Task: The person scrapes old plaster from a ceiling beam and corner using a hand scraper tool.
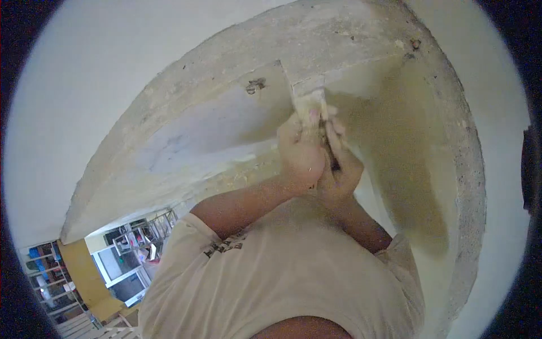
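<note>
A scraper (310, 104) with a pale, plaster-smeared blade and a dark handle is held upright in front of me. Its blade edge meets the wall, or appears to, just beside a corner of a smooth patch. Wrapped round the handle is my right hand (343, 169), closed. My left hand (302, 150) is closed too, pressed against the blade's lower part with the thumb on its face. The fingers' far sides are hidden and slightly blurred. Around the blade, the wall (333, 56) shows a rough, bare grey band, and a damp-looking brownish patch (406, 130) lies to the right.
Smooth pale wall surface (113, 73) surrounds the curved rough band. A dark hole (256, 86) and a small knob-like spot (416, 44) mark the wall. At lower left are loaded shelves (48, 277), a white-framed window or door (121, 271) and metal racks (147, 237).
</note>
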Tool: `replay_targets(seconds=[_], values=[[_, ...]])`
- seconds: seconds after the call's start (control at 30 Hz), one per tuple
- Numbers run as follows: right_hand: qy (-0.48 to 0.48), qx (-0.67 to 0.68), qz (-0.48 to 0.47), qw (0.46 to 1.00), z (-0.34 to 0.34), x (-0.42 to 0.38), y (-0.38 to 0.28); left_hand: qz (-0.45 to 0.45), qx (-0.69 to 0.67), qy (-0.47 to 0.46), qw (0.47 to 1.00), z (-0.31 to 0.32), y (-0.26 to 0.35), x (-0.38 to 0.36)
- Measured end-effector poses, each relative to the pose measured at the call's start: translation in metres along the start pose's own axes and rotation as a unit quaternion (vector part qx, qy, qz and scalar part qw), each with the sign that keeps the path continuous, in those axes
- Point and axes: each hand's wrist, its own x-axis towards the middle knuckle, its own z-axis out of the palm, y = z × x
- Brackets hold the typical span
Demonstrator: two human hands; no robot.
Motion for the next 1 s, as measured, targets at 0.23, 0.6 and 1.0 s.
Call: replay_targets(seconds=[0.23,0.6,1.0], values=[[0.023,0.013,-0.017,1.0,0.007,-0.004,-0.002,-0.024,0.0,0.008,1.0,0.005,0.011,0.001],[0.007,0.02,0.024,0.999,0.005,-0.006,0.003,-0.015,0.059,-0.002,0.998,-0.001,0.001,0.004],[0.0,-0.003,0.041,0.999,-0.003,-0.008,0.007,-0.047,0.057,-0.005,0.997,0.005,0.0,0.005]])
